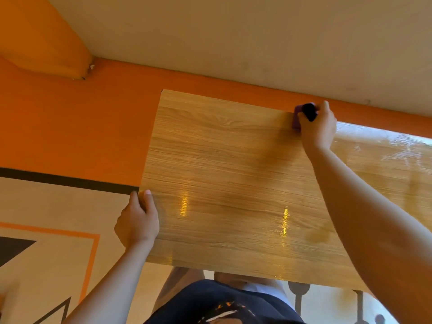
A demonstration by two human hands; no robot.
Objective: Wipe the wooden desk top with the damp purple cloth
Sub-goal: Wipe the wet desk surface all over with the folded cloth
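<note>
The wooden desk top (pixel 233 171) fills the view from centre to 3 o'clock, pale oak grain, glossy, with wet-looking sheen toward 2 o'clock; behind it stands an orange wall (pixel 81 127), cream above; at 8 o'clock lies a floor (pixel 46 206) patterned in beige, orange and black; the left hand (pixel 138 220) clamps the desk's left edge at 8 o'clock, thumb on top; the right hand (pixel 319 129), at 2 o'clock, curls its fingers over the purple cloth (pixel 296 119), bunched on the far edge.
</note>
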